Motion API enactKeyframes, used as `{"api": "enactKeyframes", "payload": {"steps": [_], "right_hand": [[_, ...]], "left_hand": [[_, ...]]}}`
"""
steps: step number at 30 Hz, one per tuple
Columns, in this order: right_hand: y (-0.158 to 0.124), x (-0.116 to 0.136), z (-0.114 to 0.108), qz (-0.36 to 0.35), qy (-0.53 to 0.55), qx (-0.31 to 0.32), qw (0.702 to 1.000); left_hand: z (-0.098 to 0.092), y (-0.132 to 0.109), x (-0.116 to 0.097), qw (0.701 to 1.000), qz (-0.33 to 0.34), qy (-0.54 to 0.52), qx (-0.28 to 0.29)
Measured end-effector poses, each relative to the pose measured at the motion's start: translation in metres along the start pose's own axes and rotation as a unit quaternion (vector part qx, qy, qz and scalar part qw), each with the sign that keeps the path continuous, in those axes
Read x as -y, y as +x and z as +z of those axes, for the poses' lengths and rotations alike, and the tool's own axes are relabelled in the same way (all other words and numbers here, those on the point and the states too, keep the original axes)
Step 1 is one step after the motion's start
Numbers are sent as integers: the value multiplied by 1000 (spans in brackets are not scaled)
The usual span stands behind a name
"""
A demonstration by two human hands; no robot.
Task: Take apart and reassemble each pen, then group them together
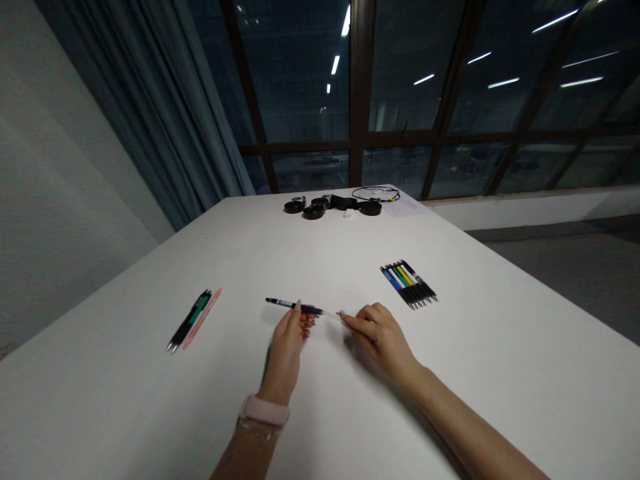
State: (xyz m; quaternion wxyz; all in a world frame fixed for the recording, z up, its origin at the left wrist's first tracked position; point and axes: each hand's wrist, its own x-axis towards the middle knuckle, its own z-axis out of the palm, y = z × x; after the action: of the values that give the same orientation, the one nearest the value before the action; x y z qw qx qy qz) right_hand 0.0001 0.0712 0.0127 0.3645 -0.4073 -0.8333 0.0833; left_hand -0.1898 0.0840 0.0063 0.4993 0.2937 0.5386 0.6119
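My left hand [291, 327] is closed round the middle of a dark pen [313, 310] above the white table. The pen lies nearly level, its black end to the left and a white band beside it. From its right end a thin, translucent white piece [330, 315], which looks like a refill, runs to my right hand [377, 333]. My right thumb and index finger pinch the far end of that piece. I cannot tell how far it goes into the barrel.
On the left lie black and green pens [193, 320] beside a pink pen [203, 319]. Several pens with coloured barrels [409, 283] are lined up on the right. Black round objects [313, 212] and a coiled black cable [376, 194] sit at the table's far end.
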Motion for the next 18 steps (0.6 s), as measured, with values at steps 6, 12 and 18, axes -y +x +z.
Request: {"api": "enactKeyframes", "payload": {"steps": [6, 12, 18], "right_hand": [[-1, 1, 0, -13, -18, -4, 1000], [-2, 2, -1, -1, -19, -6, 1000], [-2, 3, 2, 72, 68, -28, 995]], "left_hand": [[-1, 2, 6, 1000, -12, -20, -6], [4, 1, 14, 998, 22, 42, 42], [10, -9, 19, 995, 3, 29, 91]]}}
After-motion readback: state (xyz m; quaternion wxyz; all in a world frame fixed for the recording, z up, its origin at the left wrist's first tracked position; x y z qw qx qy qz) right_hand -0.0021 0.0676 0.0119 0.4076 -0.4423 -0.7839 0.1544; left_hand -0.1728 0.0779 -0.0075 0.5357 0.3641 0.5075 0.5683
